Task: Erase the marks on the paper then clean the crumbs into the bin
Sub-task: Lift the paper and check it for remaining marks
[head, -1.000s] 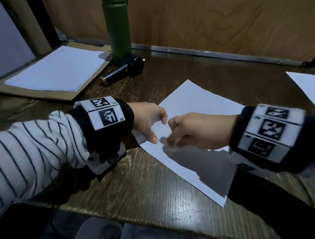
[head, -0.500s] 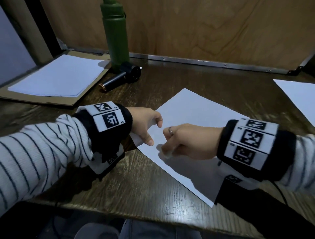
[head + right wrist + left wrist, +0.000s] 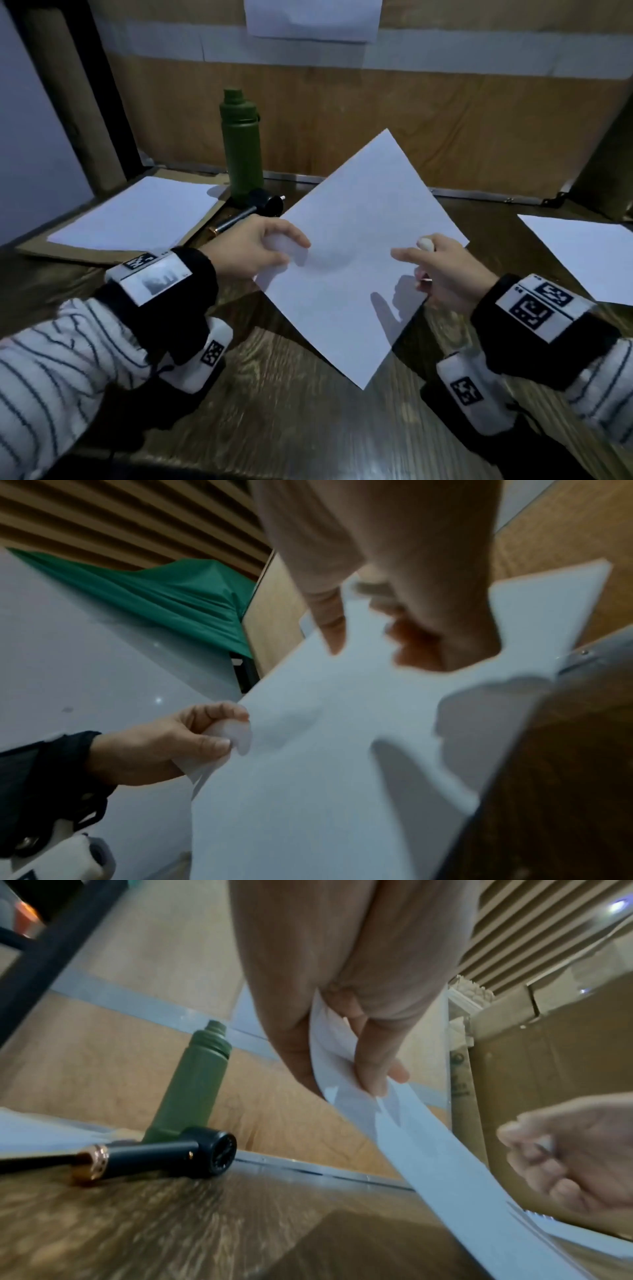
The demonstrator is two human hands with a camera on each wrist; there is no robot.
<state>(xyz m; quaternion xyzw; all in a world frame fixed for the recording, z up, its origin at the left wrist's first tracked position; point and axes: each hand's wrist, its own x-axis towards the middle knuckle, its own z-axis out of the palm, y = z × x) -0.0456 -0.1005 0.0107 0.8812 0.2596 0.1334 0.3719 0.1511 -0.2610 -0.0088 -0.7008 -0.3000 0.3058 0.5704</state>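
The white paper [image 3: 352, 260] is lifted off the wooden table [image 3: 274, 394] and tilted, its far corner pointing up. My left hand [image 3: 274, 250] pinches its left corner between thumb and fingers, as the left wrist view [image 3: 342, 1056] shows. My right hand [image 3: 431, 263] is at the sheet's right edge with the index finger stretched over the paper. Its other fingers curl round a small white eraser [image 3: 426, 244]. No marks or crumbs are plain on the sheet. The underside of the paper [image 3: 428, 1150] shows bare.
A green bottle [image 3: 241, 147] and a black cylindrical tool [image 3: 253, 210] stand behind the left hand. A stack of paper on cardboard [image 3: 137, 214] lies at the left, and another sheet [image 3: 582, 253] at the right. A cardboard wall [image 3: 376, 113] closes the back.
The paper lay flat while the right hand rubbed it beside the left. Now the left hand has raised and tilted the sheet, and the right hand has moved to its right edge.
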